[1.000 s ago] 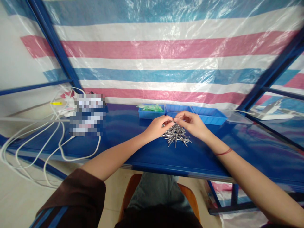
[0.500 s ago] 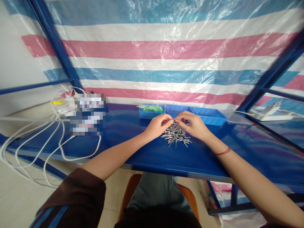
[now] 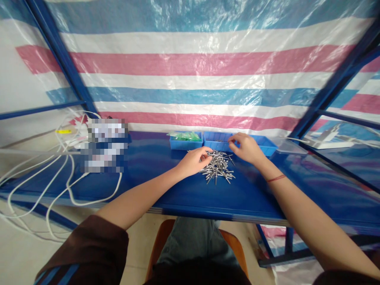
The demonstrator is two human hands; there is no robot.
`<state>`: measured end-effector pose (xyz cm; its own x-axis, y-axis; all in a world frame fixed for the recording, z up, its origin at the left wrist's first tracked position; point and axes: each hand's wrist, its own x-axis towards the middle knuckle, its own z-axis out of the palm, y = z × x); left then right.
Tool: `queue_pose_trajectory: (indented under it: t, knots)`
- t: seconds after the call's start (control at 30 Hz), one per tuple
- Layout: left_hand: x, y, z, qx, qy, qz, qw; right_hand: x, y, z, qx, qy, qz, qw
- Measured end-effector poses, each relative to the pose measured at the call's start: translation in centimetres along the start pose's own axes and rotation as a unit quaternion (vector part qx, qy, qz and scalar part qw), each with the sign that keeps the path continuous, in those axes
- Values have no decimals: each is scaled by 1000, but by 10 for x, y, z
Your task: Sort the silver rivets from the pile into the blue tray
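Observation:
A heap of small silver metal pins lies on the blue table. My left hand rests at the heap's left edge, its fingertips curled onto the pins and pinching there. My right hand reaches past the heap to the middle blue tray, with its fingertips over the tray's right rim. Whatever is between those fingertips is too small to make out. A red thread circles my right wrist.
A blue tray of green pieces stands left of the middle tray, and another blue tray stands to its right. White cables and blurred boxes crowd the table's left. Blue frame bars and striped sheeting close the back.
My hands, joined fingertip to fingertip over the heap before, have parted. The right hand moved back and right to the middle tray; the left dropped onto the heap. The view shifted slightly.

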<state>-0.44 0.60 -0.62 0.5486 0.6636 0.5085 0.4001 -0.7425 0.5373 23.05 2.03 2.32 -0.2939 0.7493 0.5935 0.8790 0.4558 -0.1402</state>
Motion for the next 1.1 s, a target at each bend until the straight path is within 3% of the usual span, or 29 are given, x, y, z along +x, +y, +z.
queue_pose_trajectory:
  t: [0.1, 0.17, 0.3, 0.47, 0.97, 1.1]
  knots:
    - [0, 0, 0, 7, -6, 3, 1000, -8, -5, -8, 93, -170, -45, 980]
    - [0, 0, 0, 9, -8, 2, 1000, -12, -7, -9, 118, -249, -44, 960]
    - [1, 0, 0, 19, -9, -1, 1000, -14, -9, -8, 127, -308, -17, 943]
    - [1, 1, -1, 27, -16, -5, 1000, -13, -5, -8, 148, -327, -15, 933]
    - [1, 2, -2, 31, -27, -2, 999, -16, 0, -4, 138, -285, -37, 948]
    - [0, 0, 0, 29, -23, 2, 999, -14, -3, -10, 152, -217, -27, 964]
